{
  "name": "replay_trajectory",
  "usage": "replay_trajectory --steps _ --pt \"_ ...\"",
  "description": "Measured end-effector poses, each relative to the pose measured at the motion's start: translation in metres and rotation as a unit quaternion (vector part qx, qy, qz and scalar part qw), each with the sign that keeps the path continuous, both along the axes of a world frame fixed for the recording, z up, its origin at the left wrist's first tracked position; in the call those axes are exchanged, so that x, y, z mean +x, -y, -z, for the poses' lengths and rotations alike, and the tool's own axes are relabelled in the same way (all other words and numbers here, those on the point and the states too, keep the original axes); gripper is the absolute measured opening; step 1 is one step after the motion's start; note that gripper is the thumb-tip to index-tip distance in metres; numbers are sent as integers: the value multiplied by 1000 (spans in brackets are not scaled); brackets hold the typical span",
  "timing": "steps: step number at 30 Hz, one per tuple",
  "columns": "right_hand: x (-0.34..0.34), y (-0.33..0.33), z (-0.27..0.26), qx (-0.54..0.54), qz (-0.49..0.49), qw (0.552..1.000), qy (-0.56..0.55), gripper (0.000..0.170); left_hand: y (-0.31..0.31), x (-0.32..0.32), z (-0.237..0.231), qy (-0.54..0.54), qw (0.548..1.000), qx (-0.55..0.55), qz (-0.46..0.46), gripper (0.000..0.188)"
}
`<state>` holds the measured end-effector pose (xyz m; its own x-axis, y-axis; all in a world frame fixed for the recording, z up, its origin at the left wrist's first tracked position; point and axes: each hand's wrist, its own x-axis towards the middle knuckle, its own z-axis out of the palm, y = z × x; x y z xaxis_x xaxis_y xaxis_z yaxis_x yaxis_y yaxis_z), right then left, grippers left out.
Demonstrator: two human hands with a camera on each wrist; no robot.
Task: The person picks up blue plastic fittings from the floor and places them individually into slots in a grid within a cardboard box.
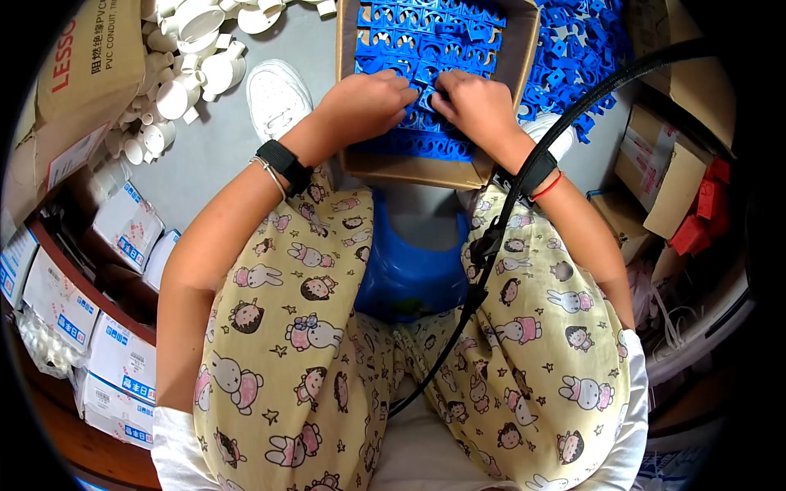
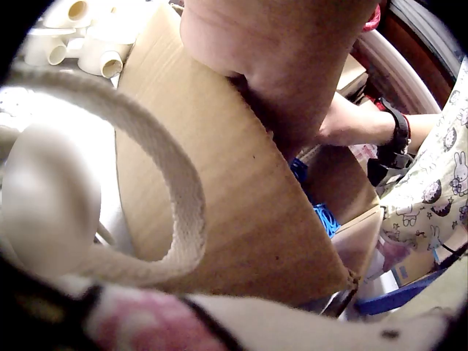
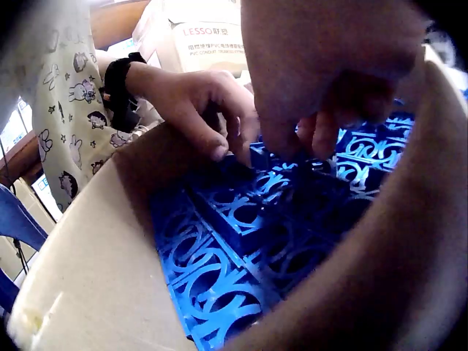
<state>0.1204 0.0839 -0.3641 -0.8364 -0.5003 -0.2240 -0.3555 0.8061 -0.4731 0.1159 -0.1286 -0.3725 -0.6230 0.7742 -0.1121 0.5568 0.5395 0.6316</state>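
Rows of blue plastic clips (image 1: 426, 147) fill an open cardboard box (image 1: 356, 168) between the shoes. The left hand (image 1: 368, 105) reaches in from the left, its thumb and fingertips pinching at a blue clip near the middle rows. Just across from it, the right hand (image 1: 479, 102) has curled fingers down on the same rows. In the right wrist view the left hand (image 3: 205, 106) and right hand (image 3: 329, 73) work side by side over the clips (image 3: 212, 270); the fingertips partly hide what they grip. The left wrist view shows mostly the box's outer wall (image 2: 219, 190).
Loose blue clips (image 1: 573, 65) lie on the floor right of the box, white pipe fittings (image 1: 188, 82) at the left beside a printed carton (image 1: 90, 74). A blue stool (image 1: 409, 274) stands between the legs. A black cable (image 1: 565, 123) crosses in front of the right forearm.
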Motion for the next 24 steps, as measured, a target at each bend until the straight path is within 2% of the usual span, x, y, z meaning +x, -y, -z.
replay_trajectory --steps 5,7,14,16,19,20,22,24 --pt "-2 3 -6 -88 85 992 36 19 -5 -2 -11 18 998 3 -55 32" --pt "-4 3 -3 -132 110 985 35 16 -6 -2 -8 18 996 -44 -74 35" --pt "-9 2 -3 -188 122 967 123 14 -6 -2 -8 62 993 -57 -84 29" --pt "-10 5 -7 -287 159 931 159 17 -7 -2 -8 50 991 12 -123 26" --pt "-15 1 -14 -271 116 941 165 18 -7 -2 -9 44 986 60 -147 24" --pt "-18 -1 -16 -271 116 941 165 18 -7 -3 -10 44 986 60 -147 24" --pt "-22 -4 -19 -205 85 951 217 17 -7 -4 -11 47 988 56 -135 24" --pt "-24 -7 -14 -195 58 955 214 18 -6 -4 -12 44 989 54 -129 24"
